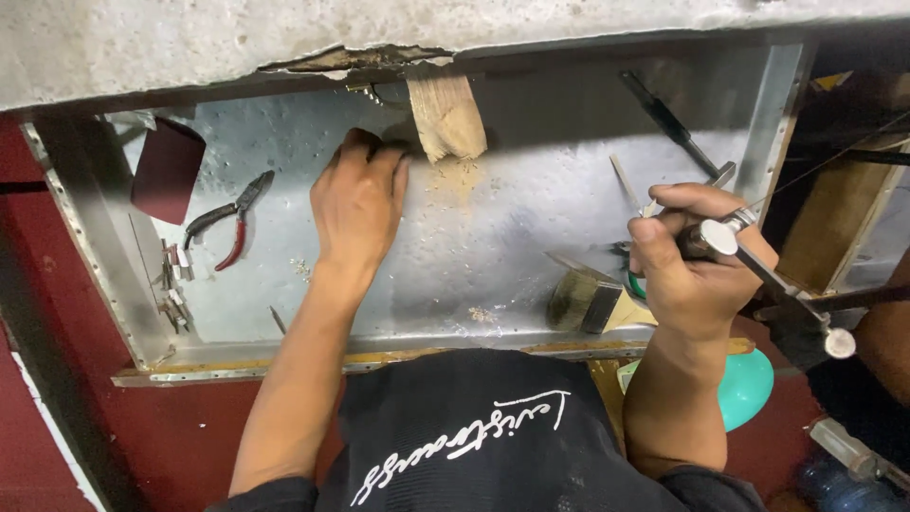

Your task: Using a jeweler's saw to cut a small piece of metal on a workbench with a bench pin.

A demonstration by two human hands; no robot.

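Dented metal tray (531, 204), right hand (697, 270) gripping steel tool (758, 261)

Pliers (230, 220) lay in the metal tray (512, 204) near its left edge; a paintbrush (592, 303) lay at its front edge, right.

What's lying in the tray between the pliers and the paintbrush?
In the head view, the left hand and forearm cross between the pliers and the paintbrush.
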